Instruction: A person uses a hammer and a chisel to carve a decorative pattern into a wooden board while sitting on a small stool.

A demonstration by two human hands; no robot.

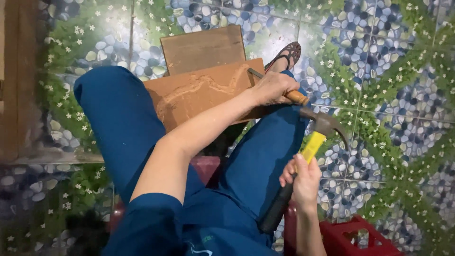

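Observation:
My left hand (272,87) grips a chisel (296,96) with a wooden handle, its metal blade set against the right end of a reddish wooden board (189,95) that carries a carved wavy line. The board rests across my knees in blue trousers. Lower right, my right hand (303,180) holds a claw hammer (315,137) by its black and yellow handle. The hammer's steel head hangs just right of and below the chisel's handle end, a little apart from it.
A second brown board (204,47) lies behind the carved one. My sandalled foot (286,54) rests on a floor tiled with pebble and flower patterns (388,71). A red plastic crate (355,234) stands at the lower right. A wooden frame (14,80) runs along the left.

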